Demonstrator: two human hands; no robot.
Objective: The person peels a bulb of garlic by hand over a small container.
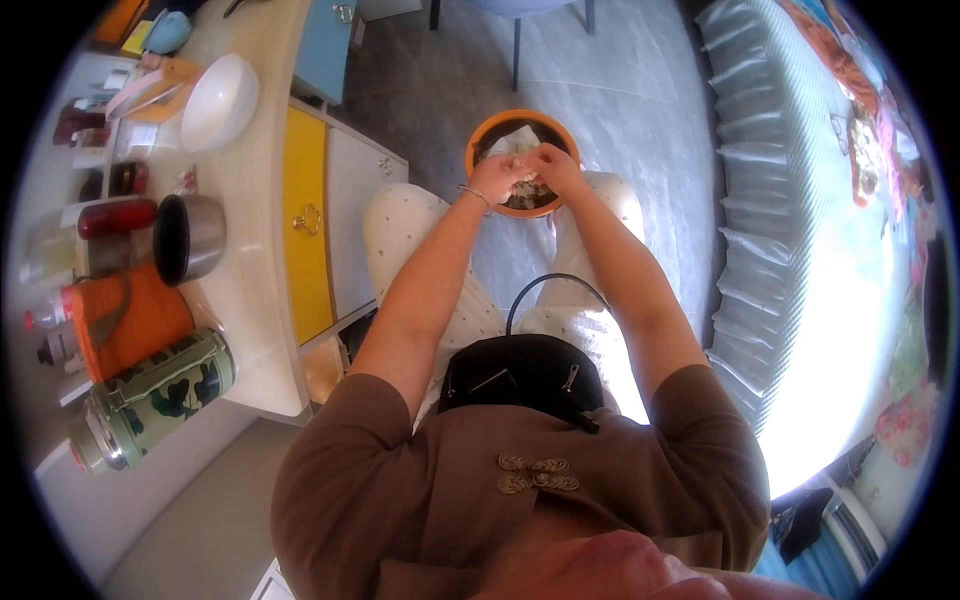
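Above the orange-rimmed bin, the left hand and right hand meet, fingers curled; I cannot tell what they grip. Crumpled white material shows within the bin's rim.

Knot fastening: gold-toned coiled cord in paired, looped lobes
Top: plain brown cloth, spreading to both sides of the fastening
Sleeves: short, the same brown, one left and one right of the fastening
Pouch: black, with a silvery zip pull, just ahead of the fastening
Loop: thin, black, arched, farther ahead of the fastening than the pouch
Trousers: off-white, scattered with small dark motifs, well ahead of the fastening
Bracelet: slim band at the left hand, ahead and left of the fastening
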